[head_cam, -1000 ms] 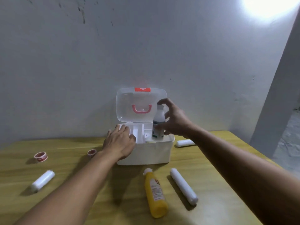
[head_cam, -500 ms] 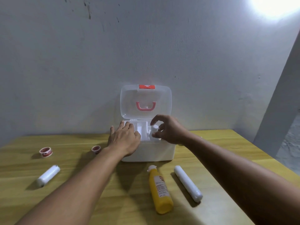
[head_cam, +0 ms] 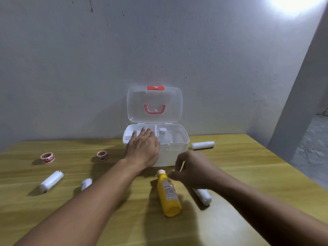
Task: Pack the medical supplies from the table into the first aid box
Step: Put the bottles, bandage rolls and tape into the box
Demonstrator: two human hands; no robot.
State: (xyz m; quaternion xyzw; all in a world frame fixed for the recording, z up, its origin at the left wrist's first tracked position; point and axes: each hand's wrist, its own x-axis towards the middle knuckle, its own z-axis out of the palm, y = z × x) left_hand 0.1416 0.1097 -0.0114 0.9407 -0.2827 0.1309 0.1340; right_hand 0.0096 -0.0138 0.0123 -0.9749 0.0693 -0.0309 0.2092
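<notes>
Pressing my flat, empty left hand on the open first aid box, where a white bottle stands, I hover my loosely curled, empty right hand just over the yellow bottle lying on the tabletop

No text is legible. A white cross sign stands on the red latch of the first aid box lid. The label on the yellow bottle, just below the right hand fingertips, is blurred.
</notes>
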